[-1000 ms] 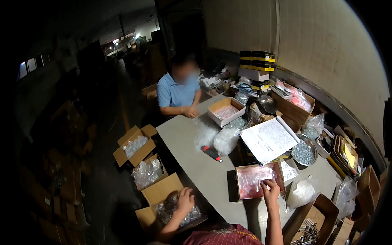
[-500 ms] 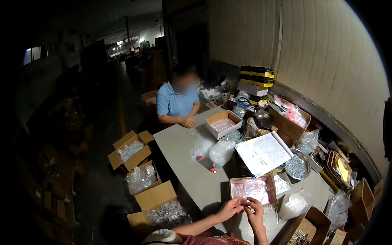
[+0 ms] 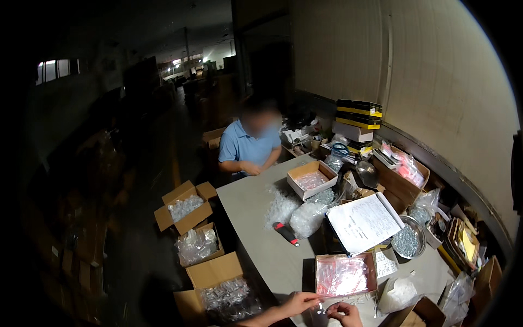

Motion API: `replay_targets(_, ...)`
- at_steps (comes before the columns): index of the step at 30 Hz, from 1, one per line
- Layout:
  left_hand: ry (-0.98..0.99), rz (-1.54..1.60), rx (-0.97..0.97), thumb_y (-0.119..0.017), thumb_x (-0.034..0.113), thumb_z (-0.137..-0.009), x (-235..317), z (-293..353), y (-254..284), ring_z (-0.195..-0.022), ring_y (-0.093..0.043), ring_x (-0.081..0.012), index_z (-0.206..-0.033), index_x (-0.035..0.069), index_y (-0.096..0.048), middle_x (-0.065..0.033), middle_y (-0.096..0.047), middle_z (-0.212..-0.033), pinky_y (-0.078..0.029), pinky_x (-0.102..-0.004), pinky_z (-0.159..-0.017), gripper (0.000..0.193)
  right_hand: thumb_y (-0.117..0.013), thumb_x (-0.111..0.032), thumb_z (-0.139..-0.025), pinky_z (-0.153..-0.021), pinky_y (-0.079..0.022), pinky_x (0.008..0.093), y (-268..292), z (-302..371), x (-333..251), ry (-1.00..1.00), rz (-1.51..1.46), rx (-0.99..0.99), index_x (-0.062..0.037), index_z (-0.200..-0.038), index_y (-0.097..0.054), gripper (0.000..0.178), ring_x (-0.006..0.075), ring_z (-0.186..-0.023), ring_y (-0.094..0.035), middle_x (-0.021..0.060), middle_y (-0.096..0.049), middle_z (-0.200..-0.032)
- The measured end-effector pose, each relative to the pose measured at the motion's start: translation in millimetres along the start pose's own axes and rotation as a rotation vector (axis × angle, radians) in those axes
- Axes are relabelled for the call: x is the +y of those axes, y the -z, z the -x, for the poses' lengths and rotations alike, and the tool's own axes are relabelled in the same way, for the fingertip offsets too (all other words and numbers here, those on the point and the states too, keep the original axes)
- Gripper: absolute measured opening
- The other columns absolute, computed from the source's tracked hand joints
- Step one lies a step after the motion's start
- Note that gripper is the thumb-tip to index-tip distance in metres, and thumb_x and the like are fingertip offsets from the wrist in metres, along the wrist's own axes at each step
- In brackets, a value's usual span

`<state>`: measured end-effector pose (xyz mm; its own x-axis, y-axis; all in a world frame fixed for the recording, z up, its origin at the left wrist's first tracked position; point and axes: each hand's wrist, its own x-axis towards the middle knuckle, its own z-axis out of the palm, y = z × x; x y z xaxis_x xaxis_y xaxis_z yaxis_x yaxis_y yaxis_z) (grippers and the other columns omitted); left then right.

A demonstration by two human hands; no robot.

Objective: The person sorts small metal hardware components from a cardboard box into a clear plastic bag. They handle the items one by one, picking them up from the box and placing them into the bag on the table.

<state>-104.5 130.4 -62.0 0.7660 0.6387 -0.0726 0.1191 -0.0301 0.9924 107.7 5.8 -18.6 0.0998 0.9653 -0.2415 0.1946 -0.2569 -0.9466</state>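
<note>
Near the lower edge my left hand pinches what looks like a small clear plastic bag, partly cut off by the frame's edge. My right hand sits just right of it with fingers curled together beside the bag. Whether they grip the bag or a small part is too small to tell. Small white bits show between the two hands. Just beyond them stands an open cardboard box full of flat clear bags with red edges. A bag of white pieces lies to the right of my right hand.
Across the grey table sits a person in a blue shirt. A clipboard, a red-black cutter, a bowl of metal screws and a white box crowd the table. Open cartons line its left side.
My hands have come back from the box's near edge toward the lower edge of the view and moved slightly apart. The whole view has shifted, so things sit lower and further right.
</note>
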Motion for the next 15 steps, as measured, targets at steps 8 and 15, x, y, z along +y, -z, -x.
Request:
replay_targets(8,0.01,0.234,0.088,-0.072,0.011,-0.096,-10.6,-13.2,-21.2,-0.096,-0.069,-0.0095,-0.108,-0.002,-0.075,-0.007,-0.077,-0.107,-0.054,-0.0249,-0.087,0.017,-0.074,-0.007,-0.086,-0.086,-0.052,0.0327,2.4,15.8,-1.6,-0.075,-0.128,-0.082,0.0008,-0.108,-0.071,0.024,0.0171,-0.094,-0.065,0.007,-0.072,-0.098)
replay_targets(15,-0.011,-0.074,-0.061,-0.078,0.018,-0.093,56.8,-24.1,-29.5,-0.078,-0.063,-0.0049,-0.093,-0.001,-0.072,-0.0023,-0.074,-0.084,-0.051,-0.0232,-0.069,0.02,-0.078,-0.015,-0.088,-0.093,-0.051,0.035,-7.2,35.7,34.5,-0.224,-0.315,0.205,0.0026,-0.126,-0.067,0.043,0.0196,-0.101,-0.064,0.0103,-0.071,-0.109)
